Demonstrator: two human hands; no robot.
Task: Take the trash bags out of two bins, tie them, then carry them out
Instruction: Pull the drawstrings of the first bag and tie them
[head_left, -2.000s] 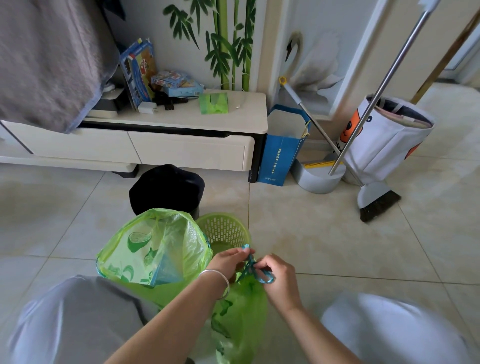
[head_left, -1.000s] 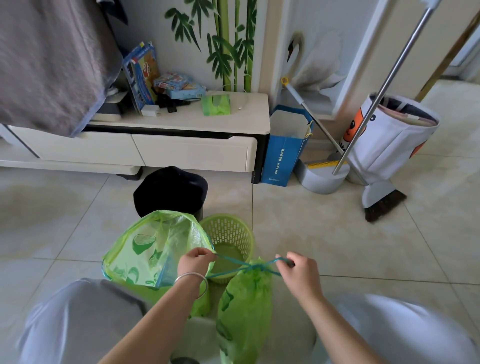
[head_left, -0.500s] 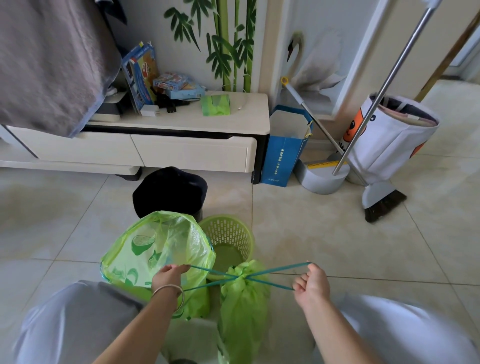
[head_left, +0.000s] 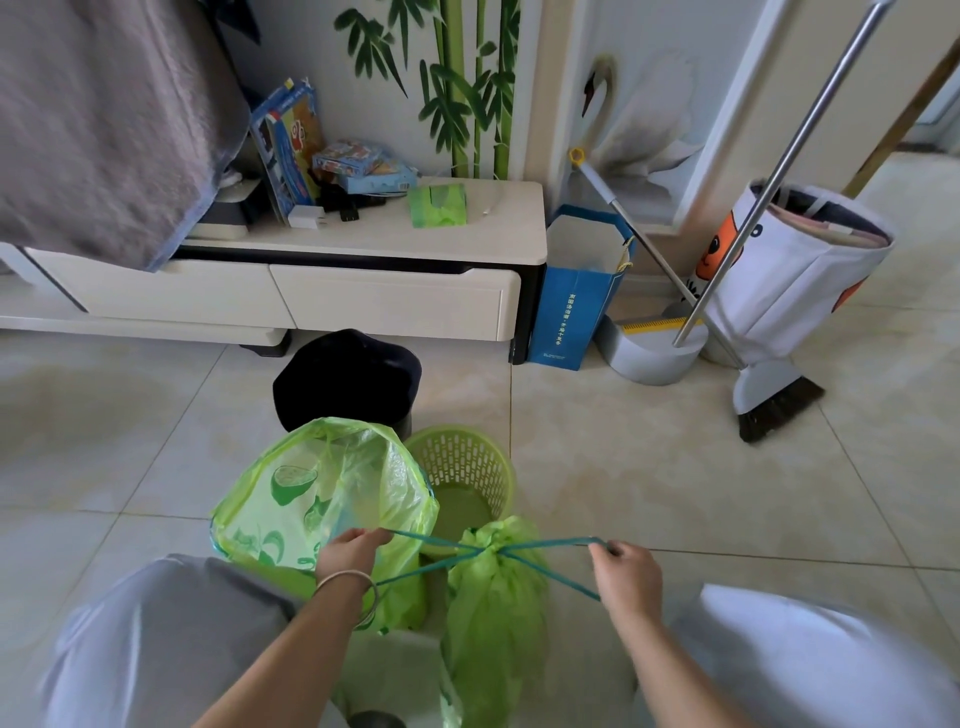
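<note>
Two hands are out in front, each with a closed grip on one end of the teal drawstring (head_left: 540, 545). Left hand (head_left: 350, 553), with a bangle on the wrist, has its end pinched just in front of the open bag; right hand (head_left: 626, 571) holds the other end out to the right. The strings run taut from both hands and cross at the neck of the small green trash bag (head_left: 493, 597), which sits on the floor between the person's knees with its top bunched shut.

Just left of that is the second green bag (head_left: 317, 499), mouth wide open, printed with lime slices, and it touches the left hand's side. Whatever bin it sits in is hidden by the plastic. Right behind the tied bag is a green slotted basket (head_left: 465, 462) with no bag in it, and behind both stands a black bin (head_left: 345, 379).

Further back there's a low white cabinet (head_left: 395, 301) with boxes on top, a blue paper bag (head_left: 576, 306) beside it, then a dustpan (head_left: 649, 353) and broom (head_left: 774, 400) leaning by the wall.
</note>
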